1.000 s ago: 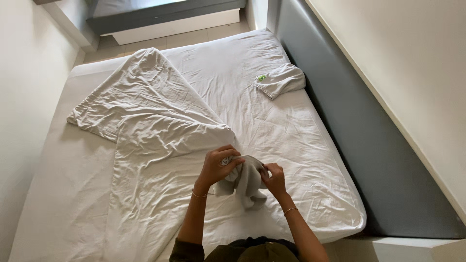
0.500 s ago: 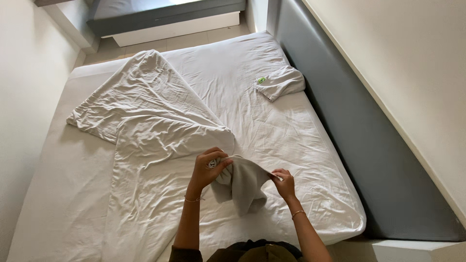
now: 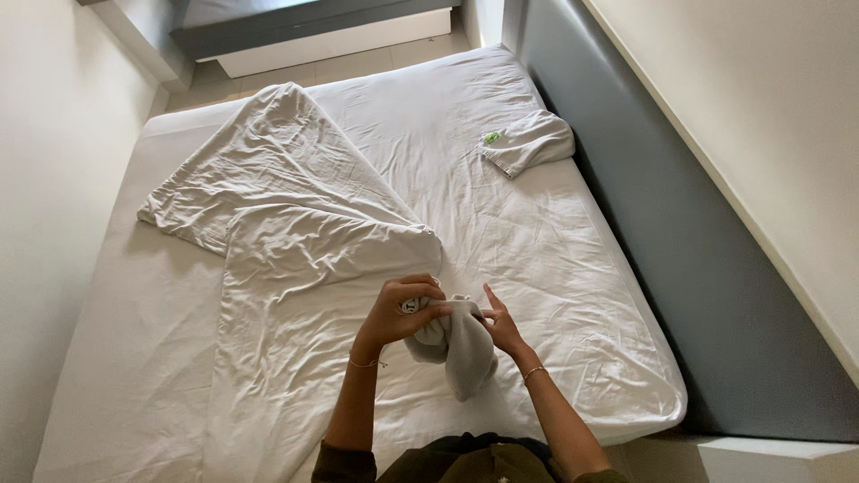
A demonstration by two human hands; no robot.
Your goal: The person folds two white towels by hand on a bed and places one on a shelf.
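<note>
Small grey cloth [image 3: 463,344] held above the bed's near edge, bunched, lower end hanging. Left hand [image 3: 404,310] curled tight around its upper fold; right hand [image 3: 501,326] pinching its side, fingers partly spread. Beneath, crumpled white sheet [image 3: 295,241] over a white mattress [image 3: 582,268]. Folded white towel [image 3: 530,141] near the grey headboard [image 3: 707,295]. Pale walls close in.

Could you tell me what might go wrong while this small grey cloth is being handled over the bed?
The grey cloth hangs from a fingertip pinch by the left hand and right hand; it could slip onto the crumpled white sheet. Its dangling end may come unfolded.
</note>
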